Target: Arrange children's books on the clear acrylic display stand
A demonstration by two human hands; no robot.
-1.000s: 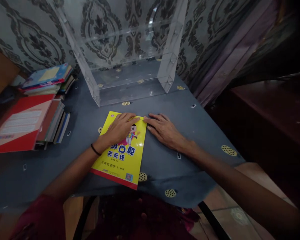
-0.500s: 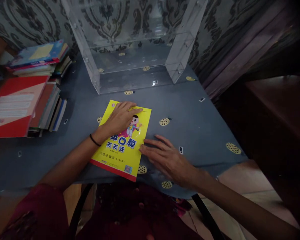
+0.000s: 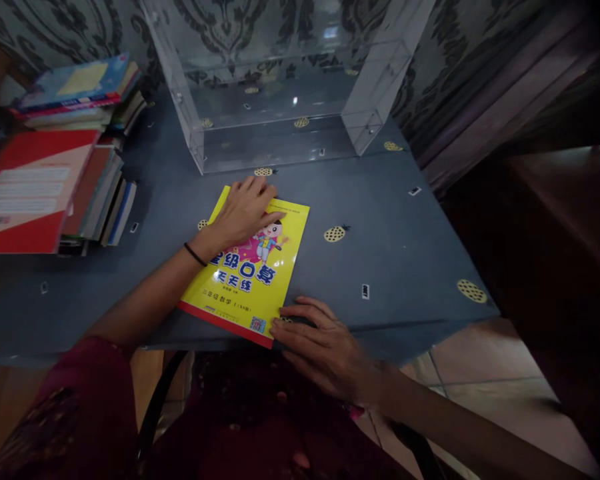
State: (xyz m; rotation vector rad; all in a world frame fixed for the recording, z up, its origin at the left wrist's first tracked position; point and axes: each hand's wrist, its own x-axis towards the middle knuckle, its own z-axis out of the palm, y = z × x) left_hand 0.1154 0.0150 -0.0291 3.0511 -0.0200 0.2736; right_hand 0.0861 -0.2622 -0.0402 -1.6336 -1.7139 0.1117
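Dark-patterned wallpaper (image 3: 225,30) backs a table spread with a blue-grey cloth (image 3: 385,260), where a clear acrylic shelf (image 3: 375,93) stands at the top centre of the frame and stacked books (image 3: 83,80) fill the upper left. Just below centre, a yellow workbook (image 3: 253,270) lies flat, its long axis slanting from lower left to upper right. A person's left hand (image 3: 245,210) rests palm down across its upper left part, fingers loosely spread over the far edge, gripping nothing. Nearer the lower right corner, the right hand (image 3: 325,347) reaches in from the right, fingers extended and fingertips at the book's long edge; whether they pinch it cannot be told.
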